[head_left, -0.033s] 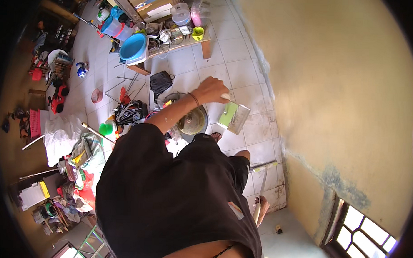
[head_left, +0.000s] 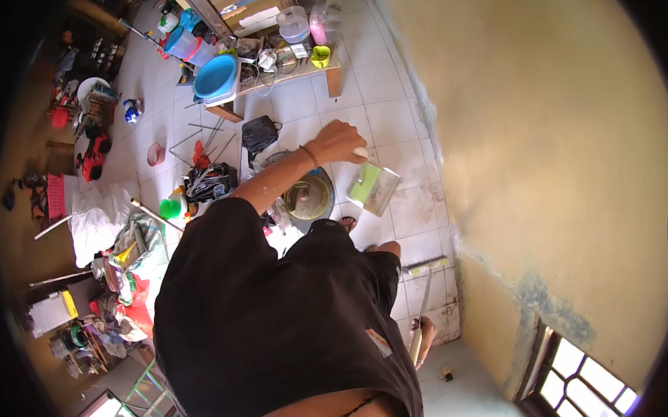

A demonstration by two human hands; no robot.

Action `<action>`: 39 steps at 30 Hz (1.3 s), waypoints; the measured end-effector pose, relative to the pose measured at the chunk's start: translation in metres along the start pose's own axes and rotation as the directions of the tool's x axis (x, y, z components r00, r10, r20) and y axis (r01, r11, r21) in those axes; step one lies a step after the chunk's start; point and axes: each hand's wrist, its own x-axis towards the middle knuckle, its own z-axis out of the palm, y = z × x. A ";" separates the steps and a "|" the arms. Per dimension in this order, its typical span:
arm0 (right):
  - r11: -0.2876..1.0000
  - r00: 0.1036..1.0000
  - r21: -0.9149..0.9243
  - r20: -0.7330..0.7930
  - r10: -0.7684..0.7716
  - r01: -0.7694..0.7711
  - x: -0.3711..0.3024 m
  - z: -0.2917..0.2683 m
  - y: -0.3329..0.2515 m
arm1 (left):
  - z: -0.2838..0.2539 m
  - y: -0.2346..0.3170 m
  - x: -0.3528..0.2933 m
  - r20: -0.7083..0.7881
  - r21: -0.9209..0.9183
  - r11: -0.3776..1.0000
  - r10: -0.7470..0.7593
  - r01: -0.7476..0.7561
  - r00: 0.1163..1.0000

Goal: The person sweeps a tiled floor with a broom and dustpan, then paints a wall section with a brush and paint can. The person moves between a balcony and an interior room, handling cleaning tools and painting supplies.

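My left hand (head_left: 338, 142) is closed round the pale handle of a dustpan (head_left: 374, 188), green with a clear part and a row of comb teeth. The dustpan hangs tilted over the white floor tiles, near the wall. Lower right, my right hand (head_left: 426, 332) grips the pale handle of a broom (head_left: 426, 267). Its long, light green head lies by the foot of the wall, at the far end of a thin shaft. My black shirt covers the middle of the view, and my foot (head_left: 348, 223) shows below the dustpan.
A round basin (head_left: 323, 196) stands under my left forearm, with a black bag (head_left: 260, 134) behind it. Farther back, a wooden bench (head_left: 285, 77) carries blue tubs. Sacks, tools and clutter line the left. A yellow wall (head_left: 542, 142) with a window (head_left: 589, 379) rises on the right.
The dustpan and my left hand have shifted slightly left. Both hands keep their hold.
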 end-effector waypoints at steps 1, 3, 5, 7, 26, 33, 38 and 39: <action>0.999 0.999 0.007 0.011 0.040 -0.041 0.014 0.003 -0.018 | -0.004 -0.017 0.006 0.004 0.040 0.999 -0.003 0.003 1.000; 0.993 0.993 0.027 0.047 0.111 -0.112 0.048 0.015 -0.051 | -0.016 -0.056 0.021 0.006 0.127 0.992 0.002 -0.003 1.000; 0.998 0.989 -0.070 0.150 0.006 0.004 0.079 0.034 -0.089 | -0.019 -0.092 0.038 0.028 0.185 0.982 0.035 -0.039 0.999; 0.978 0.956 -0.172 0.284 -0.066 0.119 0.108 0.055 -0.129 | -0.014 -0.136 0.041 -0.121 0.115 0.984 0.148 -0.134 0.982; 0.987 0.376 -0.150 0.919 0.115 0.064 0.347 0.603 -0.426 | -0.039 -0.386 0.081 -0.122 0.506 0.776 -0.368 0.376 0.922; 0.932 0.433 -0.302 0.826 0.360 -0.200 0.264 0.742 -0.431 | -0.012 -0.386 0.054 -0.472 -0.076 0.720 -0.636 0.690 0.611; 0.875 0.466 -0.307 0.754 0.464 -0.374 0.309 0.810 -0.398 | -0.011 -0.387 0.053 -0.552 -0.468 0.721 -0.690 0.511 0.468; 0.883 0.492 -0.305 0.742 0.455 -0.357 0.307 0.814 -0.395 | -0.007 -0.381 0.053 -0.534 -0.657 0.635 -0.773 0.407 0.344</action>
